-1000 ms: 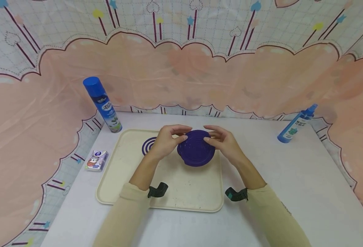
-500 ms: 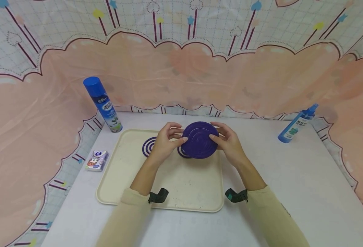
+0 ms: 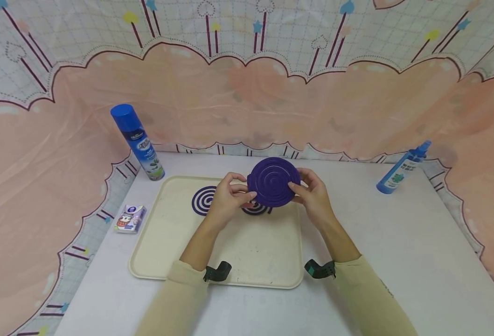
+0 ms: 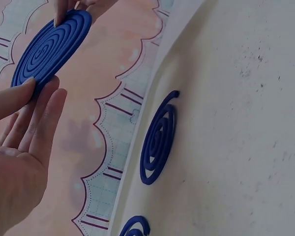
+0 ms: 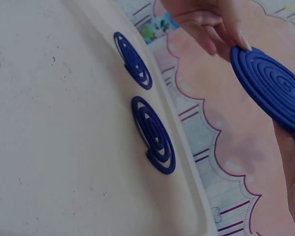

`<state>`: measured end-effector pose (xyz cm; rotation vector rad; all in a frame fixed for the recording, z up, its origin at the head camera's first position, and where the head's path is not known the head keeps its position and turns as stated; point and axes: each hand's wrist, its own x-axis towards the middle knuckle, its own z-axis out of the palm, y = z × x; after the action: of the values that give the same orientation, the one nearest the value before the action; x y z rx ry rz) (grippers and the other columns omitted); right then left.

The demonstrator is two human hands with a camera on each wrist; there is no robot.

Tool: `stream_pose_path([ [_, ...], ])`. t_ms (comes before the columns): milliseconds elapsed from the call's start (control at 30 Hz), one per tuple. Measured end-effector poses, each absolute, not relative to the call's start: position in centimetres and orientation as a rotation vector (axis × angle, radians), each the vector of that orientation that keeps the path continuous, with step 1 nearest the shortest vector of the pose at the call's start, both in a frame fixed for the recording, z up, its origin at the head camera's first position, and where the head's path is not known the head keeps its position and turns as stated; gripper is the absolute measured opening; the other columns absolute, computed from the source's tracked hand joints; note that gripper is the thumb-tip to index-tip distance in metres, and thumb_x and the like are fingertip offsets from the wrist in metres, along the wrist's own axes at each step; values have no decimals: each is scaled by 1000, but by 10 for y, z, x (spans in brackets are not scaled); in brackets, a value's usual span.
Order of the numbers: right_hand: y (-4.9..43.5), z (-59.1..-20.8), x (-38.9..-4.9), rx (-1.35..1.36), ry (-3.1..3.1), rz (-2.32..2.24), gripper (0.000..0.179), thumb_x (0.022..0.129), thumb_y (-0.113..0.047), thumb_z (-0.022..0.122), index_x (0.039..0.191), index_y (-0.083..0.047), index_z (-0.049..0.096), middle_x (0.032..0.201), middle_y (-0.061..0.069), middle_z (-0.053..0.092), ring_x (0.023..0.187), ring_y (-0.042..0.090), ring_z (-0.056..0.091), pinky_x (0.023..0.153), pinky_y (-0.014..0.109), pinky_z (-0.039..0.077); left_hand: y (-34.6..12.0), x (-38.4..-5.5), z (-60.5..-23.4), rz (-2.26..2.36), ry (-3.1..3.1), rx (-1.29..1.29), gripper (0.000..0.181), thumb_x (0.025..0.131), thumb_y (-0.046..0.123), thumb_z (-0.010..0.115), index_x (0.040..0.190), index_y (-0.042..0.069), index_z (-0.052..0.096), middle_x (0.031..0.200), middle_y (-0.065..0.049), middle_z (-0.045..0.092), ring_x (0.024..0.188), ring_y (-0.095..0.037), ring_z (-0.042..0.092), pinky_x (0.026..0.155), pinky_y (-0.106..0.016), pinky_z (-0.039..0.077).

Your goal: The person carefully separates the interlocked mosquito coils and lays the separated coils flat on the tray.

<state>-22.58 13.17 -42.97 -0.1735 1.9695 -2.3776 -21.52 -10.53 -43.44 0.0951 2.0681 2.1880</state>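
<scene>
A dark blue mosquito coil disc [image 3: 273,182], its spiral turns packed tight, is held up above the back right of a cream tray [image 3: 255,256]. My left hand [image 3: 225,200] pinches its lower left edge, thumb on the near face and fingers behind, as the left wrist view shows. At its right edge my right hand [image 3: 315,198] grips it the same way. Two looser single coils lie flat near the tray's far edge. The left coil [image 3: 194,201] is partly covered by my left hand; the right coil [image 5: 169,155] sits mostly behind the held disc in the head view.
Left of the tray lies a small tissue pack [image 3: 130,219]. A blue spray can [image 3: 143,149] stands behind it at the back left. Toward the back right is a blue spray bottle [image 3: 400,172]. Patterned cloth [image 3: 272,107] hangs behind the white table [image 3: 356,298].
Both hands have raised the disc up and slightly right, away from the tray, and turned its face. The right coil beneath has come partly into sight.
</scene>
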Motion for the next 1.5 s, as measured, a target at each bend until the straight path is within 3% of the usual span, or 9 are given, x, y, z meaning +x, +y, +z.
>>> stream_pose_path([
  [100,134,-431,-225,-176,2017,-2350,29,98,2,59,122,-13,57,99,-9,68,80,3,69,72,24,65,-110,-217,-432,2200,2089,86,40,89,-7,71,123,4,52,87,0,74,74,-8,72,70,-29,66],
  [267,137,-433,-224,-211,2054,-2320,25,99,-1,60,122,-10,57,91,-13,75,82,3,71,75,27,65,-118,-219,-427,2227,2119,119,40,90,-7,70,128,-2,56,84,4,73,73,-5,71,73,-38,67],
  [400,138,-435,-224,-239,2058,-2295,24,99,-1,60,121,-11,55,91,-13,76,82,4,73,73,26,65,-122,-221,-424,2248,2128,144,39,92,-7,68,130,-2,59,82,8,72,73,-5,71,70,-34,66],
  [467,139,-436,-224,-258,2065,-2283,25,99,0,59,120,-12,54,93,-14,76,82,5,74,72,26,65,-123,-222,-423,2247,2135,150,39,92,-7,68,130,-2,60,82,8,72,74,-5,72,70,-33,66],
  [633,139,-436,-223,-312,2125,-2219,29,100,2,56,129,1,53,99,-14,74,81,5,74,70,26,65,-126,-220,-420,2225,2149,150,37,94,-6,66,131,-2,61,86,7,72,78,-5,72,75,-39,66],
  [767,139,-438,-224,-361,2148,-2166,35,100,2,55,134,9,53,103,-15,72,82,5,74,70,26,65,-127,-221,-421,2228,2142,146,36,95,-6,65,130,-2,61,89,6,71,80,-5,72,74,-36,66],
  [1033,139,-440,-224,-400,2119,-2176,36,98,6,57,131,16,53,103,-13,70,86,2,73,73,25,65,-126,-222,-422,2218,2150,157,36,95,-6,65,130,-2,61,97,-3,69,80,-5,70,71,-30,66],
  [1300,138,-444,-225,-408,2172,-2194,32,92,11,63,122,20,56,97,-15,71,78,0,72,69,23,65,-125,-222,-423,2183,2177,144,35,95,-4,66,129,-2,63,93,2,67,78,-4,69,71,-30,66],
  [1500,137,-446,-226,-411,2195,-2186,31,92,13,62,122,21,58,97,-18,72,78,0,72,69,22,64,-125,-222,-423,2160,2198,117,35,95,1,68,131,1,65,91,-1,66,77,-4,69,71,-31,66],
])
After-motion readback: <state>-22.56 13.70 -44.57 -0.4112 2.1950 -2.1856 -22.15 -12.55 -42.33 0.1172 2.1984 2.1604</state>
